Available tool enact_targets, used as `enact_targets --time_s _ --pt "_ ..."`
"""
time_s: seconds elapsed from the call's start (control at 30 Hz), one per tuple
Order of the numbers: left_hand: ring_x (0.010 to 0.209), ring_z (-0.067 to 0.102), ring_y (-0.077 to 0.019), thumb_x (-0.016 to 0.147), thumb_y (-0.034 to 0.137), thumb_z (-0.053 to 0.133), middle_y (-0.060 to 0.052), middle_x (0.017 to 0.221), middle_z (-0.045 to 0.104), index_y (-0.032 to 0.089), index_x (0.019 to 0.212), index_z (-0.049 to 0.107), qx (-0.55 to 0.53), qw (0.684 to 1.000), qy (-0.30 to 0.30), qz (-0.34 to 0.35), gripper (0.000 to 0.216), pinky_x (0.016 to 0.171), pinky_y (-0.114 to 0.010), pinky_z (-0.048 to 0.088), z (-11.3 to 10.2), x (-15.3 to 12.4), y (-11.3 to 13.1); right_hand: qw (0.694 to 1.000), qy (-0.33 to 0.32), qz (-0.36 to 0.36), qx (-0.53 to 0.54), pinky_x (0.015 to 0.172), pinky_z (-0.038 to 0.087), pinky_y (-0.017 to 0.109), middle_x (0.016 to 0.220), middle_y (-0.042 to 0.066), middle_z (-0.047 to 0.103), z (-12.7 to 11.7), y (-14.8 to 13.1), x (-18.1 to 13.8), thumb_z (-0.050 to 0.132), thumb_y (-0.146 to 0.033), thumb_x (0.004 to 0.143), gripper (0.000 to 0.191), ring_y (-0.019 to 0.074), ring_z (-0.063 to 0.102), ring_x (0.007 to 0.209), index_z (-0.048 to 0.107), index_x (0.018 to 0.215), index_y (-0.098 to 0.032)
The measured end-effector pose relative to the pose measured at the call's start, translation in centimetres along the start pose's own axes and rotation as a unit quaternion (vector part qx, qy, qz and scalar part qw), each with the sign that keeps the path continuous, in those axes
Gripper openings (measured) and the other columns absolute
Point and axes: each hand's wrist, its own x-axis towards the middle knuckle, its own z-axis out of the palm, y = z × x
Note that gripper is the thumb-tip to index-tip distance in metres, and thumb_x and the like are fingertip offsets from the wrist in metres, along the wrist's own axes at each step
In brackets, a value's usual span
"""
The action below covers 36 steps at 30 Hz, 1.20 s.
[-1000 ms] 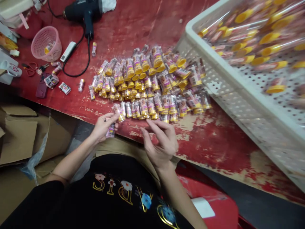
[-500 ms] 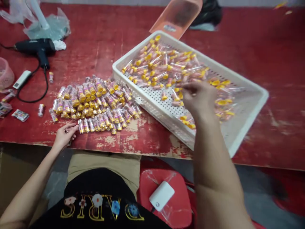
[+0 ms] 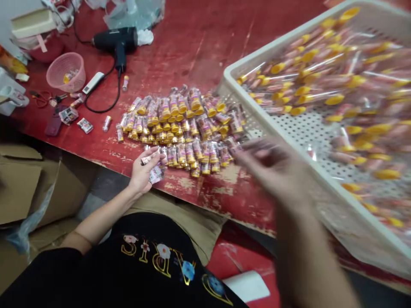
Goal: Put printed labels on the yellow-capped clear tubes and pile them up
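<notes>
A pile of small clear tubes with yellow caps and pink labels [image 3: 183, 124] lies on the worn red table [image 3: 192, 47]. My left hand [image 3: 146, 169] rests at the pile's near left corner, fingers curled round small label stickers [image 3: 156, 174]. My right hand [image 3: 272, 171] is blurred by motion between the pile and the white perforated tray [image 3: 289, 128]; a clear tube [image 3: 257, 145] seems to be pinched in its fingers. The tray holds many more yellow-capped tubes [image 3: 321, 77].
A black heat gun [image 3: 117, 40] with its cord lies at the back left. Beside it are a pink basket [image 3: 66, 70], a white remote-like device [image 3: 93, 82], loose tubes and sticker packs [image 3: 85, 125]. Cardboard boxes [image 3: 22, 184] stand below the table's left edge.
My right hand came back from inside the tray towards the pile, seemingly with a tube. The view swung left and closer. My left hand stayed at the pile's corner.
</notes>
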Motion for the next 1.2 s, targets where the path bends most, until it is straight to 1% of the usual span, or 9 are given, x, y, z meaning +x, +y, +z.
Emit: enact_targets --time_s 0.07,0.13,0.23,0.33,0.53,0.67,0.73,0.97,1.2 --pt "0.064 0.067 -0.0115 0.061 0.027 0.091 -0.001 0.079 0.073 0.016 0.1 0.068 0.018 0.999 -0.022 0.022 0.046 0.065 -0.024 0.054 1.5 0.2 -1.1 0.995 -0.056 0.045 0.074 0.048 0.041 0.022 0.066 -0.003 0.062 5.8 -2.3 -3.3 0.082 -0.044 0.073 0.031 0.0071 0.051 0.052 0.071 0.09 -0.02" --pt "0.066 0.067 -0.0111 0.057 0.029 0.092 -0.001 0.077 0.073 0.015 0.095 0.07 0.032 0.997 -0.033 0.061 0.046 0.068 -0.023 0.053 2.4 0.6 -2.1 0.987 -0.024 0.078 0.142 0.056 0.05 0.024 0.072 -0.001 0.066 10.5 -2.9 -4.8 0.08 -0.047 0.074 0.033 0.009 0.057 0.06 0.068 0.083 -0.017" --pt "0.071 0.067 -0.0107 0.059 0.029 0.091 -0.002 0.077 0.073 0.015 0.088 0.071 0.05 0.993 -0.026 0.104 0.038 0.074 -0.023 0.052 2.6 1.1 -2.9 0.978 0.017 0.117 0.174 0.062 0.052 0.024 0.067 -0.003 0.06 13.2 -2.0 -5.2 0.077 -0.046 0.077 0.03 0.0089 0.055 0.06 0.067 0.08 -0.018" --pt "0.073 0.067 -0.0107 0.06 0.029 0.09 -0.001 0.079 0.072 0.016 0.086 0.071 0.053 0.992 -0.011 0.117 0.035 0.076 -0.023 0.052 2.3 1.1 -3.2 0.975 0.031 0.138 0.172 0.057 0.049 0.022 0.057 -0.007 0.05 12.9 -1.3 -5.1 0.078 -0.042 0.077 0.026 0.0075 0.048 0.052 0.066 0.08 -0.018" --pt "0.068 0.063 -0.0096 0.059 0.027 0.091 0.002 0.078 0.069 0.018 0.095 0.072 0.052 0.993 -0.023 0.106 0.042 0.067 -0.022 0.051 2.4 1.0 -3.6 0.969 0.11 0.124 0.186 0.067 0.057 0.026 0.074 -0.001 0.064 13.2 -1.2 -4.6 0.075 -0.042 0.079 0.028 0.0112 0.061 0.065 0.066 0.093 -0.019" --pt "0.06 0.057 -0.0061 0.058 0.036 0.092 0.004 0.07 0.064 0.016 0.09 0.072 0.025 0.992 0.001 0.125 0.043 0.061 -0.019 0.047 2.8 1.7 -4.0 0.962 0.103 0.141 0.209 0.05 0.046 0.022 0.06 -0.007 0.05 12.5 -1.3 -4.1 0.071 -0.05 0.083 0.035 0.0061 0.041 0.046 0.064 0.102 -0.021" --pt "0.056 0.056 -0.0059 0.056 0.041 0.093 0.004 0.071 0.064 0.016 0.091 0.072 0.011 0.994 0.006 0.107 0.048 0.057 -0.02 0.046 2.8 1.9 -3.9 0.962 0.081 0.127 0.227 0.045 0.041 0.022 0.067 -0.005 0.051 10.9 -1.5 -4.6 0.065 -0.052 0.088 0.035 0.0075 0.044 0.048 0.06 0.108 -0.024" --pt "0.064 0.057 -0.0065 0.056 0.042 0.093 0.003 0.077 0.065 0.019 0.093 0.073 0.009 0.995 -0.013 0.1 0.049 0.066 -0.022 0.047 2.7 1.6 -3.0 0.997 0.06 -0.022 0.043 0.08 0.058 0.033 0.099 0.005 0.066 7.2 -2.9 -7.9 0.074 -0.024 0.084 0.041 0.0173 0.067 0.09 0.06 0.123 -0.025" --pt "0.072 0.058 -0.0093 0.061 0.044 0.091 0.001 0.08 0.065 0.021 0.098 0.074 0.048 0.991 -0.086 0.093 0.046 0.074 -0.025 0.048 2.9 0.8 -3.2 0.979 0.09 -0.162 -0.084 0.082 0.059 0.033 0.101 0.006 0.071 7.0 -3.9 -7.8 0.075 -0.01 0.081 0.041 0.0175 0.069 0.091 0.069 0.119 -0.025"
